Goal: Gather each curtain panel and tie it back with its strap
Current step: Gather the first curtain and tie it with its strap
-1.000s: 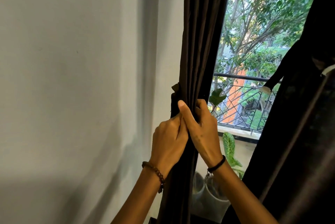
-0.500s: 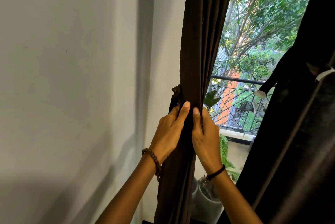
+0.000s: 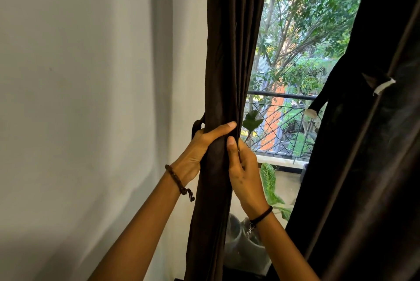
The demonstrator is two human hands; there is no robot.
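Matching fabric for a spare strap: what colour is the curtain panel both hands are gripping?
The curtain panel is plain dark brown; head view.

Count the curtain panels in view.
2. The centre panel, gripped by left hand and right hand; the right panel at the frame's edge. Others may lie outside view.

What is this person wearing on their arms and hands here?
No sleeves or gloves in view. The left hand has a brown beaded bracelet at its wrist, with a short knotted tail; the right hand has a thin black band with a small metal clasp hanging from it.
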